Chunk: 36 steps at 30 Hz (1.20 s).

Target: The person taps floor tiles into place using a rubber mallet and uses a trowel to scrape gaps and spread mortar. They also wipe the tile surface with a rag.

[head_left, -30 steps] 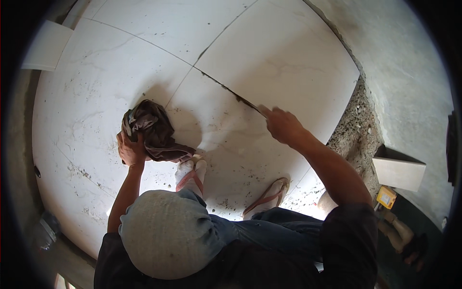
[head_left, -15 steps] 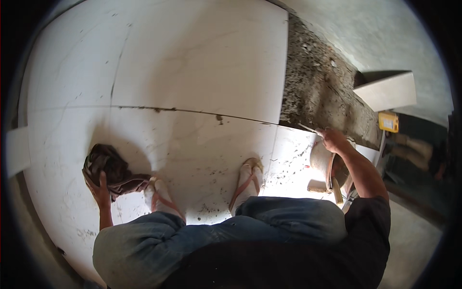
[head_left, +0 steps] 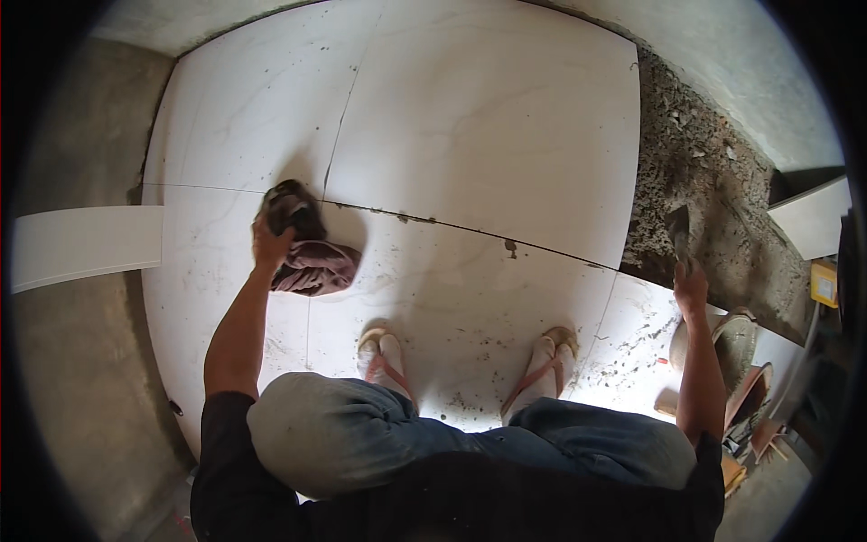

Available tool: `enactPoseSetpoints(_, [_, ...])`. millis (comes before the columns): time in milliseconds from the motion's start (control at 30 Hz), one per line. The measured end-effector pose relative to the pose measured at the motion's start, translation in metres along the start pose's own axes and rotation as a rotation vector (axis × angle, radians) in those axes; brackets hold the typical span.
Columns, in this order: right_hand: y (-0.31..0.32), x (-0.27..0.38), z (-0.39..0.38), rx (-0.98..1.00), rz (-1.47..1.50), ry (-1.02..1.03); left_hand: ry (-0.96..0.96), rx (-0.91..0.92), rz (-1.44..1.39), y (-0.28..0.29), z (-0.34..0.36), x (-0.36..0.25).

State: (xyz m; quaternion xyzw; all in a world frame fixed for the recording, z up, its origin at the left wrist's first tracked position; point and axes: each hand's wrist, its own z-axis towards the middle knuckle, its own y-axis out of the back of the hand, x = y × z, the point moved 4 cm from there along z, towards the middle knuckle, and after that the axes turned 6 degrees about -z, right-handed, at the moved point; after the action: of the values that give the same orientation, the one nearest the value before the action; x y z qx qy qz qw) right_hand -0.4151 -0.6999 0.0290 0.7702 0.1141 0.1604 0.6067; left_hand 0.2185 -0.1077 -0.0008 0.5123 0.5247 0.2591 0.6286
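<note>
Fingers of the left hand [head_left: 271, 246] are curled down onto a crumpled brown rag [head_left: 307, 257], gripping its left part and pressing it against the tiled floor [head_left: 488, 135]. That rag lies bunched where four large white tiles meet, its darker end pointing far and its lighter folds spreading right of the hand. On the other side, the right hand [head_left: 691, 289] has its fingers closed around the handle of a small trowel [head_left: 679, 230], whose dark blade points away toward the far side and hangs over a strip of rough grey mortar bed [head_left: 713, 190] along the right edge of the tiles.

Both forearms reach outward from a crouched body, the left toward the middle-left of the floor and the right well apart toward the right edge. Between them, near the body, two feet in pink-strapped sandals [head_left: 384, 357] stand on the tiles, with specks of grit and mortar scattered around them, thickest near the right foot. Dark joint lines run between the tiles, one crossing from the rag to the right.

Just right of the right arm sit round pans [head_left: 741, 339] and other tools, partly hidden. A pale tile piece [head_left: 813, 217] lies beyond the mortar at the far right, and a long white tile strip [head_left: 86, 246] rests on bare concrete at the left.
</note>
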Motion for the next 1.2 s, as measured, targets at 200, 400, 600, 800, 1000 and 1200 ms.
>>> enactPoseSetpoints(200, [0.006, 0.008, -0.022, 0.052, 0.364, -0.174, -0.229, 0.494, -0.039, -0.061, -0.060, -0.181])
enactPoseSetpoints(400, [0.004, -0.002, -0.031, 0.071, 0.693, -0.307, -0.474, 0.799, 0.030, -0.140, -0.163, -0.360])
enactPoseSetpoints(600, [0.018, -0.001, -0.011, -0.007, 0.678, -0.335, -0.680, 1.032, -0.151, -0.211, -0.265, -0.508])
enactPoseSetpoints(800, [0.006, -0.014, 0.016, -0.101, 0.658, -0.324, -0.559, 1.206, -0.814, -0.298, -0.404, -0.613])
enactPoseSetpoints(1000, [-0.038, -0.019, 0.026, -0.090, 0.724, -0.462, -0.835, 1.131, -0.730, -0.275, -0.374, -0.561])
enactPoseSetpoints(1200, [-0.073, -0.026, 0.013, -0.253, 0.506, -0.602, -0.997, 1.279, 0.243, -0.136, -0.099, -0.398])
